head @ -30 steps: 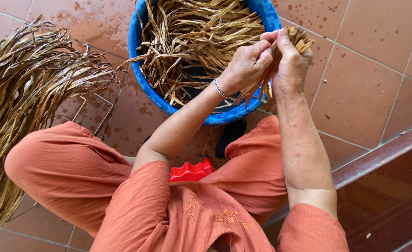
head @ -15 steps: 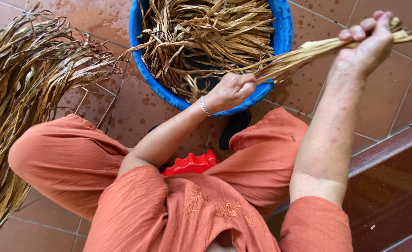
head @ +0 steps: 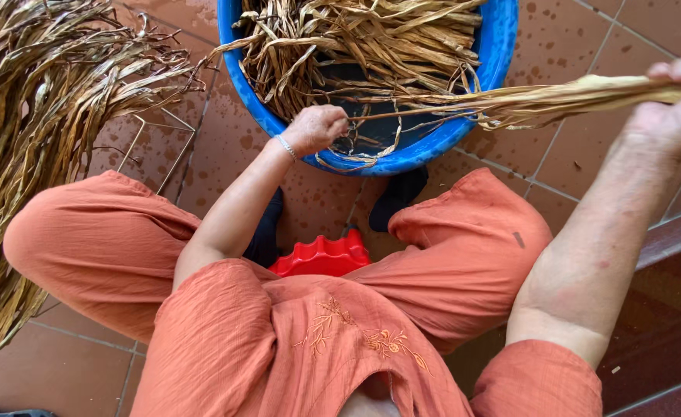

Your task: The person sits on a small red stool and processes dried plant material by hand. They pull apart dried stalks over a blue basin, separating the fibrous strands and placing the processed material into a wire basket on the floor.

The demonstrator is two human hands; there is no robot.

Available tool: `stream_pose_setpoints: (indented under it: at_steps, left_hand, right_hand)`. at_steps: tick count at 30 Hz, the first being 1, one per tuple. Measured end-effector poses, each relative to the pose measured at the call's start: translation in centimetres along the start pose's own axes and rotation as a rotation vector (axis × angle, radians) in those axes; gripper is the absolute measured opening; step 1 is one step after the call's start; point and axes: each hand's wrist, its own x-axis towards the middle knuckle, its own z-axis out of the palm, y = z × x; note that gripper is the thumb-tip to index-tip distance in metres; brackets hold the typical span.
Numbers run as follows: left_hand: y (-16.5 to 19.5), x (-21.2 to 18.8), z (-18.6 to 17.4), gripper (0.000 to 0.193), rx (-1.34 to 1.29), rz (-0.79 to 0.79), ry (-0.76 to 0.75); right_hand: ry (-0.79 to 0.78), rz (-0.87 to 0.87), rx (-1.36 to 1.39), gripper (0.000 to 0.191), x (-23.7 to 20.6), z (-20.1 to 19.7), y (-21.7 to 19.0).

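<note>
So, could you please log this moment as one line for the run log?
left hand: pinching strand over blue tub | right hand: gripping dried-leaf bundle, pulled right | loose leaf pile: floor, left

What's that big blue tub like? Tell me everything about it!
The blue tub is round and looks like smooth plastic, with a thick rolled rim. It sits on the reddish tiled floor, in front of the seated person's knees. Its top edge is cut off by the picture. Inside lies a tangle of dried brown strips, with dark space beneath them. The left hand rests over its near rim, gripping one strip.
</note>
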Motion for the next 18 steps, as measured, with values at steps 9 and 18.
stream_pose_setpoints:
  at_steps: [9,18]
  left_hand:
    - [-1.2,6.2,0.3,0.021,0.294,-0.136,0.052]
    - [0.3,7.5,4.2,0.016,0.597,-0.320,0.101]
  right_hand:
    - [-0.467,0.041,-0.459,0.026,-10.0,11.7,3.4]
    - [-0.440,0.116,-0.454,0.022,-11.1,13.1,4.6]
